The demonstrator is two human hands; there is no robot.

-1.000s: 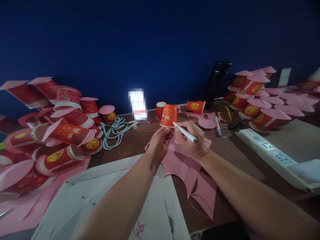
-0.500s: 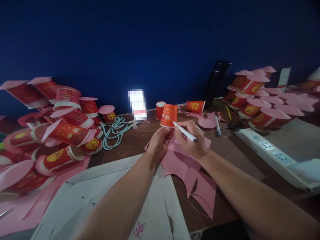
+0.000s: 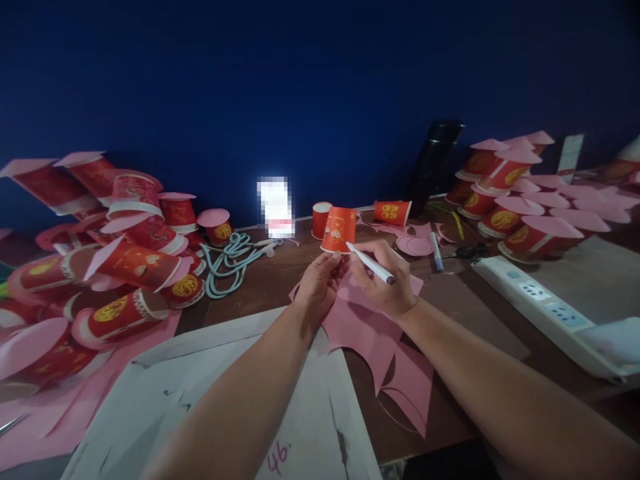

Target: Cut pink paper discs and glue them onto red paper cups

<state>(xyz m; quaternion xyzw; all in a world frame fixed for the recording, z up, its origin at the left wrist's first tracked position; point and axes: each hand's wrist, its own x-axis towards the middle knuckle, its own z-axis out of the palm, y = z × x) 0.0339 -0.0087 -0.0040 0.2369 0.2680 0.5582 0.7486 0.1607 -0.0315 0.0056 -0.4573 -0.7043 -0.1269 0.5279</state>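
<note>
An upside-down red paper cup (image 3: 340, 228), printed with small figures, stands with its white rim downward. My left hand (image 3: 319, 281) pinches it low at the rim with thumb and fingers. In my right hand (image 3: 384, 280) is a white marker pen (image 3: 371, 264), gripped like a pencil. Its pointed end is at the cup's lower right side; whether it touches, I cannot tell. Under both hands lies pink paper (image 3: 360, 333) with curved cutouts. Behind the held cup is another red cup (image 3: 321, 220), and an orange-red cup (image 3: 393, 214) lies on its side.
Red cups with pink paper discs are heaped at left (image 3: 135, 197) and right (image 3: 505, 173). Around them are a coiled pale-blue cable (image 3: 230, 267), a lit phone (image 3: 275, 203), a black flask (image 3: 437, 157), another marker (image 3: 437, 252), a power strip (image 3: 545, 313) and a white board (image 3: 225, 407).
The cup has turned slightly, so its printed figures sit a little further right. Both hands stay in nearly the same place, still holding the cup and marker pen.
</note>
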